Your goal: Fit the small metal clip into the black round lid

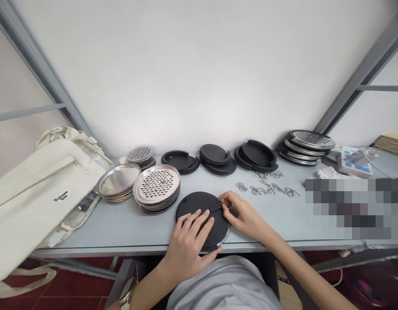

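A round black plastic disc [199, 204] lies near the table's front edge, with a strip of metal rim showing at its lower right. My left hand [189, 241] rests flat over it, fingers spread, thumb along the near edge. At the disc's upper right edge, my right hand [239, 212] pinches a small metal wire clip [220, 201], partly hidden by the fingertips. Several loose wire clips [266, 187] are scattered beyond that hand. To the left stands a stack of round metal grater plates [156, 185], beside a stack of plain-topped metal discs [119, 180].
Along the wall sit black round holders [179, 161], more black holders [214, 154] and a further pile [257, 155]. Assembled graters [306, 146] are stacked at back right. A cream bag [53, 185] covers the left end. A small box [355, 161] stands right.
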`<state>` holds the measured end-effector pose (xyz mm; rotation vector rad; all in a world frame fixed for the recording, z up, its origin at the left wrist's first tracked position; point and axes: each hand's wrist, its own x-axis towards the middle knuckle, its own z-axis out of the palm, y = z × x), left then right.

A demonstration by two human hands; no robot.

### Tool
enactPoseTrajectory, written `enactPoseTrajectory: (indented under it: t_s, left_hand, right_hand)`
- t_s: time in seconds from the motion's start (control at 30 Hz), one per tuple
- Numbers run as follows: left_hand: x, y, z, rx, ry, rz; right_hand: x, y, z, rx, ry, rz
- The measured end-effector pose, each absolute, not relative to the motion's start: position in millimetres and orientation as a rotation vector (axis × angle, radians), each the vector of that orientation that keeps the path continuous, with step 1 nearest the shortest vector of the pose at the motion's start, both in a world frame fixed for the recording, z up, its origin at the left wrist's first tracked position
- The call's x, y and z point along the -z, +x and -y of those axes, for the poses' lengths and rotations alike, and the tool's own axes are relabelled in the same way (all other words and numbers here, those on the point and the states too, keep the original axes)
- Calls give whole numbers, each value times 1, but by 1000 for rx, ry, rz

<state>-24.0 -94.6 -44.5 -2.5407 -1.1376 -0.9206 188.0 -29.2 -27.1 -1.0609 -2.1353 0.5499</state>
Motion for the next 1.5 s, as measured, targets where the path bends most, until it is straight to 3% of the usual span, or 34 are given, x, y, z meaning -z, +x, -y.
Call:
enactPoseTrajectory:
  t_s: [1.5]
  left_hand:
    - [48, -26, 94, 907, -2543, 1169]
  right_hand:
    - [28, 196, 26, -646, -962, 2052]
